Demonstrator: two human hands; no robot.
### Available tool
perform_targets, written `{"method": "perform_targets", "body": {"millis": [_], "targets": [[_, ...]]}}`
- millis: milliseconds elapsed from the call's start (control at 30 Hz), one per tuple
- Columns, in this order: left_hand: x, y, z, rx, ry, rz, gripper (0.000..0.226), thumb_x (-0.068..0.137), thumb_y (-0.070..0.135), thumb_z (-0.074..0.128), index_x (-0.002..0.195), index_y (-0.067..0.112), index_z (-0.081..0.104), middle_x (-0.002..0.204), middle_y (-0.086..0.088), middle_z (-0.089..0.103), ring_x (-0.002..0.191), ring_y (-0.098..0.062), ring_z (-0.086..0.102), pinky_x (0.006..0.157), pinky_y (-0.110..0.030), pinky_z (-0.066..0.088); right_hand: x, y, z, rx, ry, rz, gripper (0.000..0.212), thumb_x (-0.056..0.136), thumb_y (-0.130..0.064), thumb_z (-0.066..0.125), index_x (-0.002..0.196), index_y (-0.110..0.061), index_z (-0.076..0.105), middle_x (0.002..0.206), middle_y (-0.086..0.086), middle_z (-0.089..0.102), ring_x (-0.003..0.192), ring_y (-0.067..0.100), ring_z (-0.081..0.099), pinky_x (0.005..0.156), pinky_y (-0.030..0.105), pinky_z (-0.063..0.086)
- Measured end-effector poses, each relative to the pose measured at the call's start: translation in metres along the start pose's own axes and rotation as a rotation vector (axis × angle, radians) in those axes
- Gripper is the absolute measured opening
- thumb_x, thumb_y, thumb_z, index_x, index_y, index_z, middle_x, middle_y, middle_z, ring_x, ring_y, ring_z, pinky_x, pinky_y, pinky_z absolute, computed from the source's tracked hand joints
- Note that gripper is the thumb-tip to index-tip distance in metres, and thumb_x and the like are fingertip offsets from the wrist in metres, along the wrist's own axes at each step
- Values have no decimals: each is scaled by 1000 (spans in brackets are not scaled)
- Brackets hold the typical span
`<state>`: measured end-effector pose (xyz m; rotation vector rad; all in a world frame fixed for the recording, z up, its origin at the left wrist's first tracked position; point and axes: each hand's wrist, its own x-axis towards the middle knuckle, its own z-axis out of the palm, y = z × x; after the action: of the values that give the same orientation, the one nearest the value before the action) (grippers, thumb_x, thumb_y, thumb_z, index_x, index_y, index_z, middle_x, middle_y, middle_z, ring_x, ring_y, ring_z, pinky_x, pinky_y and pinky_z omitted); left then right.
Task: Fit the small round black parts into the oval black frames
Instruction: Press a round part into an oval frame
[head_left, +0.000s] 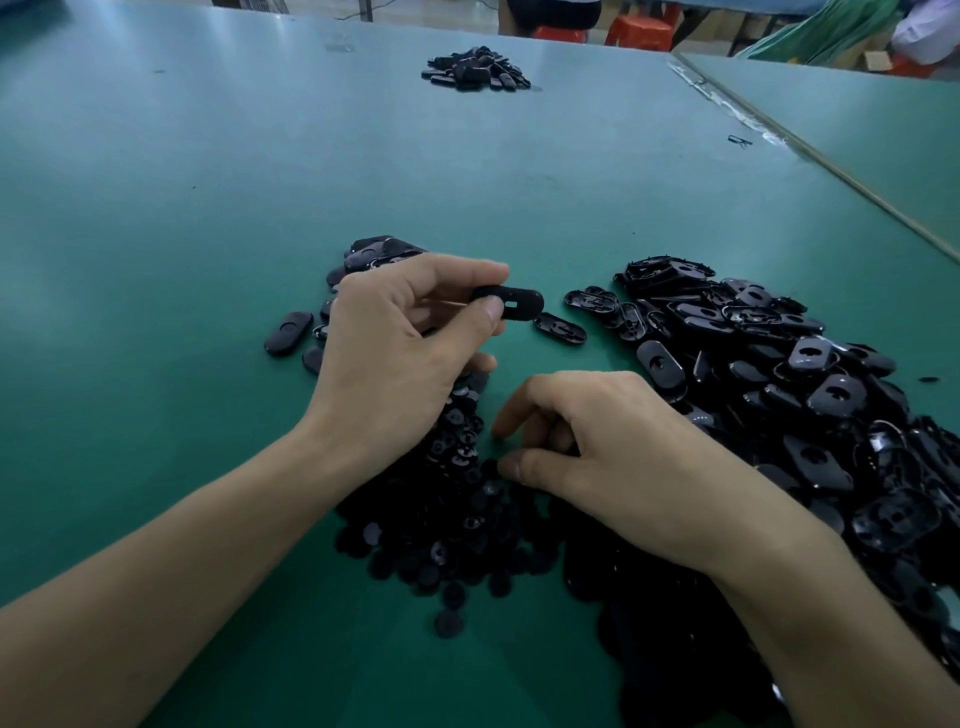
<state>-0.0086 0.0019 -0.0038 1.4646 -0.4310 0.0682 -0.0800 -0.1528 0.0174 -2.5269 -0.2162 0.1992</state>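
The left hand partly covers a small group of oval pieces behind it, toward the left of the tabletop's middle, so their number cannot be told; one loose oval lies clear of the hand on its left. The heap of small round parts near the front edge is partly hidden under both wrists, and its dark lower part merges with shadow, so single pieces there are hard to make out. The big pile of oval frames on the right runs out of view at the right and bottom edges.

The left hand pinches one oval frame between thumb and forefinger, lifted above the tabletop. Its long axis runs left to right, roughly level, with the free rounded end pointing right toward the big pile; a small rectangular opening shows on its near face. One single frame lies flat just beyond it, its long axis slanting toward the right front.

The right hand rests low over the heap of round parts, fingers curled and thumb tip close to the forefinger; whether a round part sits between them cannot be told.

A further small pile of black pieces sits near the far edge. Beyond that edge, red stools show, cut off at the top.
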Motion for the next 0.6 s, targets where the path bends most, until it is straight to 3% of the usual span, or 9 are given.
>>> {"method": "perform_targets", "body": {"millis": [233,400,467,600], "targets": [[0,1,1,-12,5,-20,19,89,-3,69,99,12,73,82,-2,77,75,-13,74,61,-21,58,-1,0,1,-29,26,-23,8,88,-29,73,83,-29,66,80,-11,59,78,-2,53,69,13,41],[0,0,0,2,10,-34,17,88,-2,72,100,9,74,82,-5,77,75,-16,75,61,-23,58,0,2,1,175,166,-49,12,90,-22,70,81,-27,64,73,-7,65,69,9,59,63,22,47],[-1,1,0,3,-3,-37,18,88,-2,72,99,12,74,82,-4,77,76,-17,75,61,-23,59,1,4,2,215,273,-59,12,93,-20,68,83,-26,63,73,-5,64,67,11,57,62,25,46],[-1,2,-1,-7,-12,-40,19,88,-2,71,97,16,74,82,0,77,76,-17,76,60,-22,58,2,5,2,245,400,-78,16,97,-19,63,107,-30,70,81,-9,67,76,7,61,70,17,47]]}}
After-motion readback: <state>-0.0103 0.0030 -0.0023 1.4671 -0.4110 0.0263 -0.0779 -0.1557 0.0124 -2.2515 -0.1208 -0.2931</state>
